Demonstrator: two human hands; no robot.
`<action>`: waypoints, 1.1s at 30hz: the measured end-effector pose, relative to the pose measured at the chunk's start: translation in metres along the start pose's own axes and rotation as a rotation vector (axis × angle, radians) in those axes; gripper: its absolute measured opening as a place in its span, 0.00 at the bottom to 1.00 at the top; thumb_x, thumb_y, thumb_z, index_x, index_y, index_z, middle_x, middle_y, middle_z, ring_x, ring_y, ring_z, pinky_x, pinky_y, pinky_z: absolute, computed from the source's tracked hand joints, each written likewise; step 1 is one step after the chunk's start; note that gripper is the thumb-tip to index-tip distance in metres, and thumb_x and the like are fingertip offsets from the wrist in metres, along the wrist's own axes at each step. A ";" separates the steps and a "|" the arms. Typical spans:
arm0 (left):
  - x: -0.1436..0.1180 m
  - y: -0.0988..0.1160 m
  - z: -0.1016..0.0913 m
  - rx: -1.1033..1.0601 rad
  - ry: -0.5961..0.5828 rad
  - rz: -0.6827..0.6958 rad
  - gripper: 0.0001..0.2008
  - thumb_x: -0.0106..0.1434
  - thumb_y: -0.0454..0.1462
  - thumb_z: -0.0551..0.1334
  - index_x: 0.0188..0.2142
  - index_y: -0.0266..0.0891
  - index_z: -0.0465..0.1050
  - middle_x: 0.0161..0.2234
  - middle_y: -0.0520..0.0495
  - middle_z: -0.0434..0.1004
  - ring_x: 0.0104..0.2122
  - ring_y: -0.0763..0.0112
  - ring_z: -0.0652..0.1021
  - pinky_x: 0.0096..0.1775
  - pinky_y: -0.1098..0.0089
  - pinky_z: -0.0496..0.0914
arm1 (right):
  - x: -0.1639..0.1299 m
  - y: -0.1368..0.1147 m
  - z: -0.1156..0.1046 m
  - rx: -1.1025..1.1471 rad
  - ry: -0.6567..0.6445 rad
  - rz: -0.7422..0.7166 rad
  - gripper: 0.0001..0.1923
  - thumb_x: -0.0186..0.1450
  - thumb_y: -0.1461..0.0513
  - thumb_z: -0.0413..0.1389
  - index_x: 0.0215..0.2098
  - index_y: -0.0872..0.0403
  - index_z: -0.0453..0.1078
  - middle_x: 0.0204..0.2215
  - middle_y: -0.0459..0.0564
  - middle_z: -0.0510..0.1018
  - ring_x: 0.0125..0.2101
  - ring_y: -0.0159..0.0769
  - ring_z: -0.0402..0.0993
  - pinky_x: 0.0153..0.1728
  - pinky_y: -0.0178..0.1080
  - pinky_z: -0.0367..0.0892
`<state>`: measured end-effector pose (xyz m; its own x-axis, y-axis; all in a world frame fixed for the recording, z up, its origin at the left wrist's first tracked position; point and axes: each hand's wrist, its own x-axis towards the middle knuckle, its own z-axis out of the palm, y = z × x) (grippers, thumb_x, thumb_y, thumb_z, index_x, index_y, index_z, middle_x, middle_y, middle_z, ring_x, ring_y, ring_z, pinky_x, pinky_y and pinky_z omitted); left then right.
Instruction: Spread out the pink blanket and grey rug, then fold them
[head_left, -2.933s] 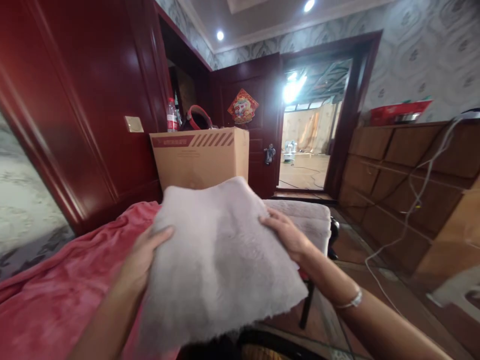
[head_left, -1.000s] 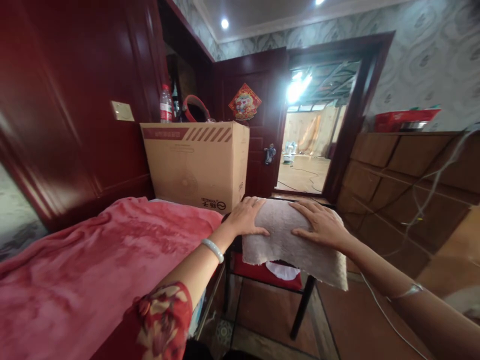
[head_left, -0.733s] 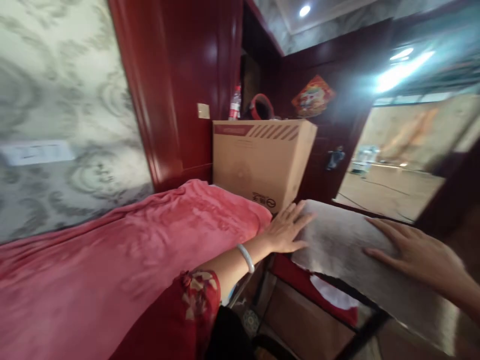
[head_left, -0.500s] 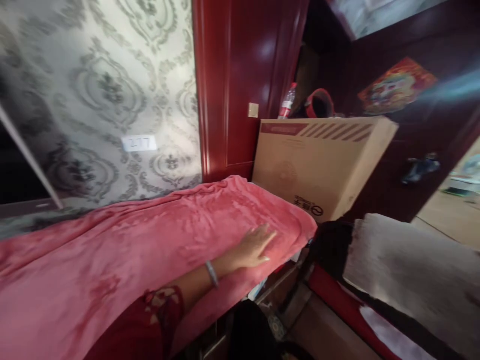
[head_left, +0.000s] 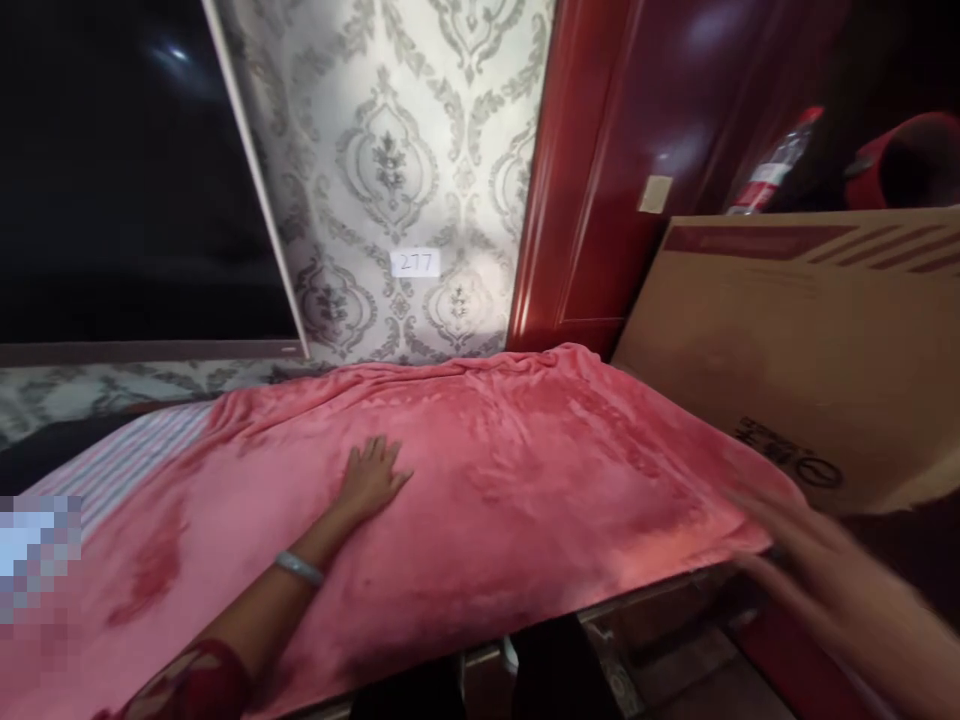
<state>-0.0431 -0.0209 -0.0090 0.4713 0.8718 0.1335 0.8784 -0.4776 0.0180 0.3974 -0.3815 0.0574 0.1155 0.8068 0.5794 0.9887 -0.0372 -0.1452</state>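
Observation:
A pink plush blanket (head_left: 450, 540) lies spread over a long surface, with slight wrinkles and a bunched fold along its wall side. Flat on its middle rests my left hand (head_left: 373, 478), fingers spread, a silver bracelet on the wrist. My right hand (head_left: 817, 560) is at the blanket's right end, blurred by motion, with its fingers stretched out and apart. Whether it touches the cloth I cannot tell. Nothing is held in either hand. Under the blanket's left end a striped cloth (head_left: 142, 450) shows.
Beyond the blanket's right end stands a large cardboard box (head_left: 787, 340), with a plastic bottle (head_left: 776, 170) and a red round object (head_left: 911, 160) on top. A dark television screen (head_left: 135, 180) is at the left. A paper marked 277 (head_left: 415, 263) is on the patterned wall.
The view has swung left, showing more of the television. My left hand has moved from the blanket's right part to its middle. My right hand has come into view at the right.

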 end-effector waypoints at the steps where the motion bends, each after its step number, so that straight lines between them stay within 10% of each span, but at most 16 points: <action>1: -0.004 0.000 0.001 0.000 0.009 -0.005 0.32 0.69 0.51 0.50 0.68 0.38 0.57 0.69 0.31 0.53 0.69 0.45 0.54 0.64 0.43 0.50 | 0.018 -0.020 0.026 0.048 -0.079 -0.049 0.27 0.70 0.48 0.49 0.65 0.43 0.63 0.62 0.54 0.67 0.58 0.53 0.67 0.54 0.54 0.71; 8: -0.020 0.009 0.000 -0.114 0.051 -0.007 0.33 0.68 0.50 0.55 0.67 0.36 0.59 0.68 0.31 0.55 0.68 0.44 0.55 0.65 0.42 0.48 | 0.135 -0.143 0.206 0.321 -0.299 -0.342 0.27 0.69 0.54 0.50 0.64 0.51 0.66 0.63 0.59 0.66 0.61 0.50 0.65 0.60 0.56 0.63; 17: -0.028 0.004 0.019 -0.249 0.111 0.015 0.32 0.67 0.53 0.56 0.65 0.39 0.61 0.68 0.33 0.57 0.68 0.42 0.56 0.64 0.38 0.50 | 0.233 -0.210 0.344 0.558 -0.255 -0.287 0.27 0.65 0.51 0.49 0.56 0.57 0.72 0.55 0.62 0.75 0.56 0.49 0.71 0.59 0.56 0.64; 22: -0.028 0.005 0.020 -0.218 0.198 0.032 0.24 0.67 0.49 0.57 0.56 0.38 0.71 0.61 0.36 0.67 0.60 0.48 0.67 0.59 0.46 0.61 | 0.222 -0.224 0.380 0.555 -0.170 -0.264 0.25 0.66 0.52 0.46 0.52 0.56 0.74 0.53 0.59 0.77 0.55 0.49 0.71 0.59 0.58 0.64; 33: -0.029 -0.005 0.006 -0.160 0.201 -0.209 0.13 0.70 0.40 0.53 0.42 0.36 0.75 0.44 0.37 0.75 0.47 0.54 0.71 0.46 0.54 0.67 | 0.218 -0.218 0.385 0.516 -0.215 -0.325 0.30 0.66 0.49 0.44 0.52 0.58 0.75 0.53 0.63 0.76 0.55 0.55 0.71 0.59 0.61 0.62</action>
<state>-0.0606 -0.0427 -0.0193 0.2433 0.9212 0.3035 0.9231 -0.3160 0.2190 0.1699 0.0300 -0.0933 -0.2569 0.8312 0.4930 0.7909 0.4740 -0.3871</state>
